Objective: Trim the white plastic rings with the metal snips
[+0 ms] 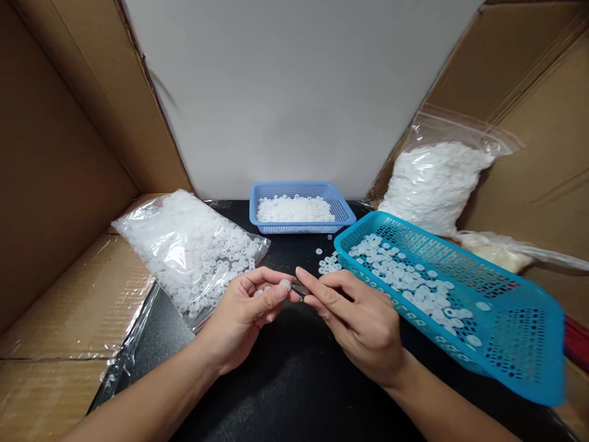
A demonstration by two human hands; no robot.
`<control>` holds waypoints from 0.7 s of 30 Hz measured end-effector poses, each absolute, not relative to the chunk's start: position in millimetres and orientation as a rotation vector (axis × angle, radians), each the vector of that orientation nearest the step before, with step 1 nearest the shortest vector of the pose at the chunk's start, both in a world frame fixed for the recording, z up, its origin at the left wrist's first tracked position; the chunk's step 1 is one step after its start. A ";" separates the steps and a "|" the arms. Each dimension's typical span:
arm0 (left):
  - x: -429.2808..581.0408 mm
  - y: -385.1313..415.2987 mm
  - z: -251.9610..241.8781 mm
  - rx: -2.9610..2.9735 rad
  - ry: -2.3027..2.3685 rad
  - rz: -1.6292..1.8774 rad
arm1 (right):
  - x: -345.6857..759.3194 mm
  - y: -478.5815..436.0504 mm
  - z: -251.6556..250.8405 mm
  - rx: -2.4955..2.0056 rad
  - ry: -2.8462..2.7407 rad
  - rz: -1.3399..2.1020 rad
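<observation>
Pinching a white ring (286, 285) between thumb and forefinger, the left hand (246, 310) has more pale rings partly showing in its curled fingers. The right hand (361, 316) grips a small dark metal tool (299, 290), its tip meeting the ring or just beside it; I cannot tell which. Both hands are above the middle of the black tabletop (294, 380). Just beyond them, a few loose rings (329, 265) lie near the wall of a teal basket (515, 344), which holds many more and stands slantwise along the tabletop's right edge. A clear bag (197, 252) full of rings lies across the far left corner, overlapping the cardboard (69, 307) there. At the middle of the far edge, against a white panel (304, 92), stands a blue basket (301, 228) heaped with small white pieces. Past the far right corner, a plump bag of white material (432, 184) leans on cardboard, above a flatter bag with yellowish contents (499, 253).
</observation>
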State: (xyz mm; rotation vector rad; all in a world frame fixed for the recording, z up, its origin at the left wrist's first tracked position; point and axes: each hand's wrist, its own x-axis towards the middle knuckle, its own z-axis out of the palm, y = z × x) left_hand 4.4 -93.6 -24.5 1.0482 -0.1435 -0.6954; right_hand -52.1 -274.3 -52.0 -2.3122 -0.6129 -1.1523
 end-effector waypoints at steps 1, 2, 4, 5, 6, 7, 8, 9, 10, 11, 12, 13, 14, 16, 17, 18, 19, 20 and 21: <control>4.0 -93.9 -24.4 1.049 -0.141 -0.691 | -52.5 -273.9 -51.3 -2.331 -0.617 -1.173; 3.5 -94.1 -24.3 1.046 -0.137 -0.684 | -52.7 -273.4 -50.6 -2.345 -0.621 -1.192; 2.1 -94.1 -23.9 1.032 -0.129 -0.673 | -52.6 -272.7 -49.2 -2.362 -0.621 -1.212; 1.2 -94.0 -23.8 1.027 -0.127 -0.669 | -52.4 -272.4 -48.8 -2.366 -0.620 -1.214; 0.3 -93.8 -23.7 1.025 -0.124 -0.668 | -52.2 -272.2 -48.6 -2.365 -0.616 -1.218; -0.5 -93.7 -23.6 1.027 -0.122 -0.669 | -52.0 -271.9 -48.4 -2.363 -0.613 -1.222; -1.2 -93.6 -23.7 1.031 -0.123 -0.669 | -51.8 -271.7 -48.4 -2.360 -0.612 -1.228; -1.6 -93.7 -23.8 1.036 -0.123 -0.670 | -51.8 -271.5 -48.3 -2.357 -0.614 -1.230; -1.7 -93.8 -24.0 1.039 -0.127 -0.671 | -51.8 -271.4 -48.2 -2.354 -0.619 -1.231; -1.5 -94.0 -24.2 1.042 -0.131 -0.673 | -51.8 -271.2 -48.1 -2.353 -0.624 -1.229; -1.1 -94.3 -24.4 1.041 -0.136 -0.676 | -52.0 -271.1 -47.8 -2.353 -0.627 -1.222; -0.6 -94.7 -24.5 1.042 -0.141 -0.678 | -52.1 -271.0 -47.5 -2.353 -0.630 -1.214; 0.1 -95.0 -24.5 1.042 -0.143 -0.680 | -52.3 -270.9 -47.2 -2.352 -0.632 -1.212; 1.3 -95.5 -24.3 1.043 -0.146 -0.681 | -52.6 -270.8 -46.6 -2.356 -0.630 -1.205; 1.7 -95.7 -24.1 1.046 -0.144 -0.682 | -52.7 -270.9 -46.3 -2.361 -0.629 -1.201; 1.9 -95.8 -24.0 1.050 -0.144 -0.684 | -53.0 -271.1 -46.0 -2.367 -0.628 -1.199; 1.9 -95.8 -23.8 1.056 -0.143 -0.685 | -53.2 -271.4 -45.7 -2.375 -0.629 -1.194; 1.7 -95.7 -23.8 1.059 -0.143 -0.687 | -53.4 -271.8 -45.5 -2.384 -0.629 -1.189; 1.4 -95.5 -23.8 1.062 -0.144 -0.691 | -53.7 -272.3 -45.2 -2.392 -0.630 -1.188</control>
